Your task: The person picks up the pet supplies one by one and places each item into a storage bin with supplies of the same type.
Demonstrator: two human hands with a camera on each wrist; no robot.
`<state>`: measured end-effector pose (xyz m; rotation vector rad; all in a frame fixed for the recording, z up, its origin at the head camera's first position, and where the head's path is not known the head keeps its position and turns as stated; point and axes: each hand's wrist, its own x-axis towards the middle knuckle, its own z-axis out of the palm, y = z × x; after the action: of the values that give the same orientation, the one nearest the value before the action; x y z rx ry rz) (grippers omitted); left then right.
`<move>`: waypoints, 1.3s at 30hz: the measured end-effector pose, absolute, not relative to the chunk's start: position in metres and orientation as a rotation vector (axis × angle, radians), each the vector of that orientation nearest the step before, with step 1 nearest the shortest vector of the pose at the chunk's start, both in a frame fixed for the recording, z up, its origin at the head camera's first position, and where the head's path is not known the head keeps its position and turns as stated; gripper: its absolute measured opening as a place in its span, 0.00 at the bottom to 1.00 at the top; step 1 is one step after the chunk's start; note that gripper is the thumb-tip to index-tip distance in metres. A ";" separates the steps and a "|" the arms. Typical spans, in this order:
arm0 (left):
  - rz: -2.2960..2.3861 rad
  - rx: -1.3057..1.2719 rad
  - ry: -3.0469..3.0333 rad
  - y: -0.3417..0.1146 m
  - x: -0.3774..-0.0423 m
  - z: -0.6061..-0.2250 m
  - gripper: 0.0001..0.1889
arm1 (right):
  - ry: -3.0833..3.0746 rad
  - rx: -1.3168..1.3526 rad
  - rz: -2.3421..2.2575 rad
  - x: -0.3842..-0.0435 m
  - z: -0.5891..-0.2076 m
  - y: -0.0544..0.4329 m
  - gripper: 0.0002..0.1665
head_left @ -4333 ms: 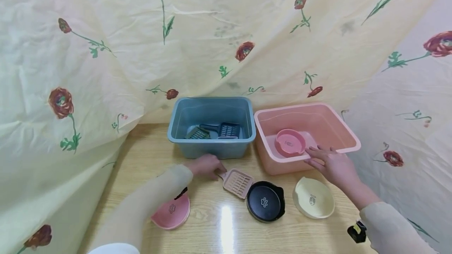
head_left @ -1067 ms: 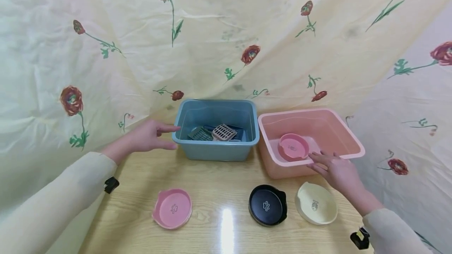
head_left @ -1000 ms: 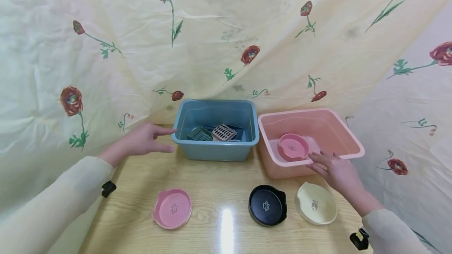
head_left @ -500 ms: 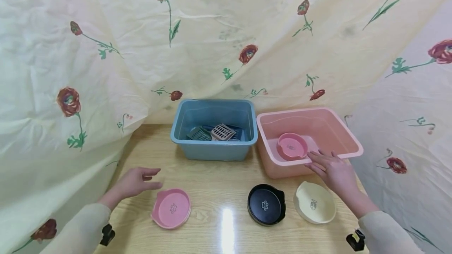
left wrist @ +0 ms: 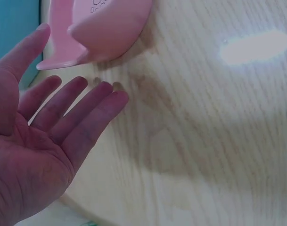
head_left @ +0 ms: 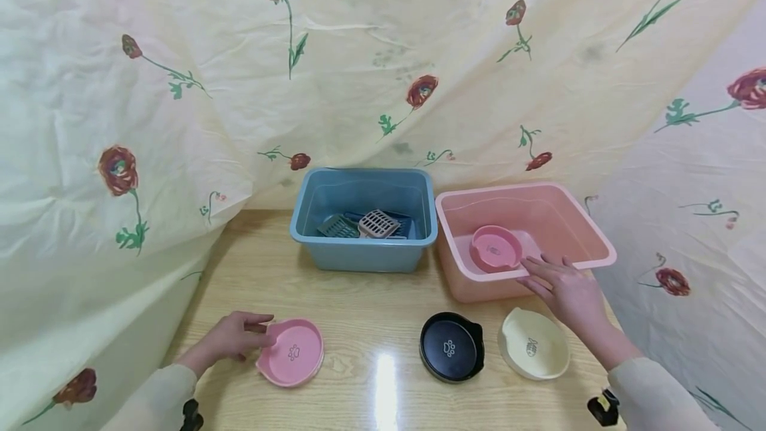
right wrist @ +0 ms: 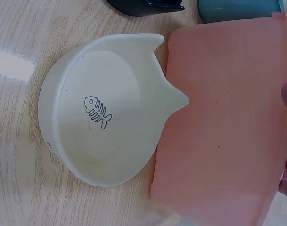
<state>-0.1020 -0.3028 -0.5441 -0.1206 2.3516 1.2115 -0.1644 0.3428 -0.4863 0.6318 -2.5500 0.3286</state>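
Note:
In the head view my left hand (head_left: 235, 336) is beside a pink cat-eared bowl (head_left: 293, 354) at the table's front left. The left wrist view shows its fingers extended and apart, palm bare, with the thumb tip right at an ear of the bowl. My right hand (head_left: 565, 290) rests at the front rim of the pink bin (head_left: 479, 288), fingers reaching over it. A smaller pink bowl (head_left: 493, 249) sits inside that bin near the fingertips. Below the right hand stands a cream bowl (right wrist: 105, 113) with a fishbone print.
A black bowl (head_left: 450, 348) stands left of the cream one. Behind, next to the pink bin, the blue bin (head_left: 365, 259) holds several litter scoops, a pale pink scoop (head_left: 378, 225) on top. A floral cloth (head_left: 359, 52) hangs behind and along the sides of the wooden table (head_left: 353, 298).
The left hand put the pale pink scoop into the blue bin, then moved away from the bin, down to the pink bowl at the front left. The right hand stayed at the pink bin's rim.

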 end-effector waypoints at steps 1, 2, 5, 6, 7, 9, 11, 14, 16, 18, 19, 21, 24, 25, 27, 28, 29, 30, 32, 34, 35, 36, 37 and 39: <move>1.221 -0.134 2.336 -0.303 -0.101 -0.546 0.36 | -2.553 0.629 0.328 -0.165 -0.487 0.343 0.56; 1.227 -0.133 2.326 -0.302 -0.101 -0.548 0.37 | -2.556 0.627 0.327 -0.164 -0.487 0.343 0.56; 1.237 -0.100 2.310 -0.302 -0.101 -0.552 0.36 | -2.577 0.621 0.328 -0.162 -0.485 0.342 0.55; 1.236 -0.088 2.311 -0.302 -0.102 -0.553 0.36 | -2.586 0.617 0.330 -0.162 -0.484 0.342 0.52; 1.228 -0.076 2.313 -0.302 -0.104 -0.554 0.35 | -2.593 0.615 0.333 -0.162 -0.483 0.342 0.51; 1.216 -0.054 2.310 -0.300 -0.108 -0.554 0.34 | -2.600 0.611 0.333 -0.162 -0.482 0.342 0.50; 1.195 -0.024 2.305 -0.297 -0.114 -0.554 0.32 | -2.595 0.609 0.326 -0.163 -0.483 0.343 0.50; 1.139 0.020 2.308 -0.293 -0.123 -0.552 0.29 | -2.585 0.614 0.316 -0.166 -0.484 0.344 0.56; 1.088 0.041 2.321 -0.289 -0.129 -0.549 0.27 | -2.586 0.620 0.314 -0.166 -0.483 0.344 0.55; 1.026 0.048 2.339 -0.284 -0.136 -0.547 0.24 | -2.595 0.621 0.316 -0.165 -0.481 0.344 0.52; 0.996 0.051 2.345 -0.281 -0.139 -0.545 0.23 | -2.602 0.618 0.316 -0.165 -0.481 0.344 0.49; 0.947 0.062 2.351 -0.276 -0.144 -0.542 0.21 | -2.614 0.612 0.321 -0.164 -0.480 0.344 0.43; 0.893 0.079 2.346 -0.268 -0.149 -0.539 0.19 | -2.622 0.606 0.320 -0.164 -0.481 0.344 0.37; 0.883 0.081 2.344 -0.267 -0.150 -0.537 0.19 | -2.623 0.605 0.318 -0.164 -0.481 0.344 0.36; 0.868 0.077 2.341 -0.264 -0.152 -0.535 0.17 | -2.619 0.607 0.315 -0.164 -0.480 0.344 0.37; 0.865 0.069 2.337 -0.263 -0.153 -0.535 0.17 | -2.620 0.606 0.314 -0.164 -0.480 0.344 0.36; 0.860 0.067 2.333 -0.263 -0.154 -0.534 0.17 | -2.623 0.603 0.313 -0.163 -0.479 0.344 0.36; 0.860 0.061 2.327 -0.262 -0.155 -0.534 0.17 | -2.625 0.601 0.312 -0.163 -0.479 0.343 0.36; 0.862 0.057 2.311 -0.263 -0.158 -0.534 0.16 | -2.628 0.601 0.310 -0.163 -0.478 0.343 0.33; 0.867 0.068 2.298 -0.265 -0.160 -0.536 0.16 | -2.628 0.608 0.311 -0.163 -0.478 0.343 0.33; 0.871 0.074 2.293 -0.266 -0.160 -0.537 0.16 | -2.625 0.614 0.309 -0.163 -0.478 0.343 0.33; 0.881 0.077 2.290 -0.267 -0.161 -0.538 0.16 | -2.622 0.620 0.310 -0.163 -0.478 0.343 0.35; 0.894 0.082 2.285 -0.269 -0.162 -0.540 0.16 | -2.619 0.625 0.313 -0.163 -0.478 0.343 0.36; 0.918 0.102 2.278 -0.271 -0.162 -0.541 0.17 | -2.619 0.631 0.321 -0.163 -0.478 0.343 0.36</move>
<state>-0.1623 -0.2713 -0.5414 0.1024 2.2785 0.9177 -0.1629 0.3431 -0.4780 0.6312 -2.6190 0.3209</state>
